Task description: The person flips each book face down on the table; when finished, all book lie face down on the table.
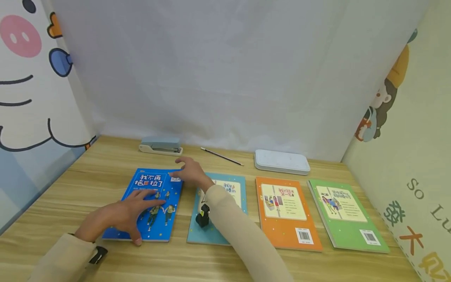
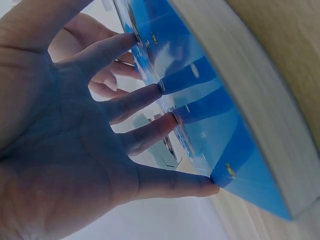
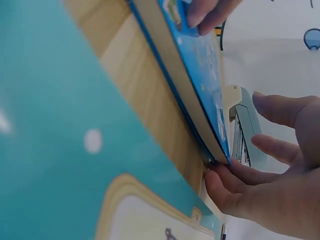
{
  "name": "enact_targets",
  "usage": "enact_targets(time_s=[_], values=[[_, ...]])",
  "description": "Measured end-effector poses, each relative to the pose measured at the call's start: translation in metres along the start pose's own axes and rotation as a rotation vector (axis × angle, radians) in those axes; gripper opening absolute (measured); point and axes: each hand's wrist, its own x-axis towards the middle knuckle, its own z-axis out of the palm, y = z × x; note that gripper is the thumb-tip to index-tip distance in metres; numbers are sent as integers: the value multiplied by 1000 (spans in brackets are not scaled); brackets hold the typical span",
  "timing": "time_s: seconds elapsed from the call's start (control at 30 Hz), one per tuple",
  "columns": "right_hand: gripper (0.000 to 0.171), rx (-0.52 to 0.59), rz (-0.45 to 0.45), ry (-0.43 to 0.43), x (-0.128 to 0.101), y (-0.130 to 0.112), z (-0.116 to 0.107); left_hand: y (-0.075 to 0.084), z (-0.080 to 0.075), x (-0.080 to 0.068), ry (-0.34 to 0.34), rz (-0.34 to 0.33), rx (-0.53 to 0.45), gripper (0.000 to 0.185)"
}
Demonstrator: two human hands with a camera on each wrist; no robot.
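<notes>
A blue book (image 1: pixel 149 181) lies face up at the left end of a row on the wooden table (image 1: pixel 88 172). My left hand (image 1: pixel 141 213) rests flat on its cover, fingers spread and straight (image 2: pixel 100 125), with the thumb at the near edge. My right hand (image 1: pixel 184 172) reaches across a teal book (image 1: pixel 211 231) and touches the blue book's far right corner with its fingertips. In the right wrist view its fingers (image 3: pixel 260 170) sit against that corner of the blue book (image 3: pixel 200 55), the rest held loosely straight. Neither hand has curled round anything.
An orange book (image 1: pixel 287 213) and a green book (image 1: pixel 347 215) lie to the right of the teal one. Along the back stand a stapler (image 1: pixel 160 145), a pencil (image 1: pixel 222 156) and a white case (image 1: pixel 282 161). Curtains close in the table's back and sides.
</notes>
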Motion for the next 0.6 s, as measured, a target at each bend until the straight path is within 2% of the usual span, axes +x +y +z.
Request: enact_targets(time_s=[0.3,0.47,0.6], values=[[49,479,118,-21,2,2,-6,1,-1,3,-37,-47,5,108],[49,607,181,-25,4,7,-7,1,-1,2,-28,-24,-3,108],[51,674,194,-20,8,8,-9,0,-1,1,-10,-14,-2,109]])
